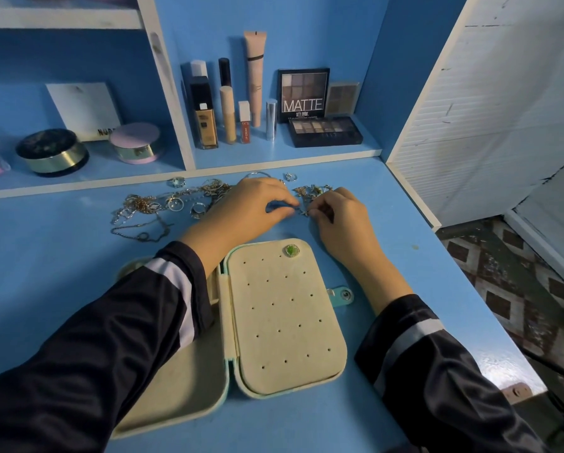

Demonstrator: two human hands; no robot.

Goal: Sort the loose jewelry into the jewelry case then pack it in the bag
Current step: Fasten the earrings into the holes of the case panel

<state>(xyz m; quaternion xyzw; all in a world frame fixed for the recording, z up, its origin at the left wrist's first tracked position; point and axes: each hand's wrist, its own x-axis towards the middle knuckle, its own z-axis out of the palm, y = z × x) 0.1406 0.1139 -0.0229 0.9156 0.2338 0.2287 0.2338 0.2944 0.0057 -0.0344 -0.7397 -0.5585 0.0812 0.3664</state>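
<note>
Two hands pick at a tiny bit of jewelry just past an open case.

The left hand (251, 207) and right hand (342, 220) meet at the far side of the blue desk (61, 273). Their fingers are curled and both pinch a small silver piece (302, 211) (too tiny to tell what kind). The jewelry case (284, 322) lies open on the near side, with a green-stone stud (291, 250) in its far right corner. Chains (140, 207) and rings (176, 204) lie loose to the left of the hands.
</note>
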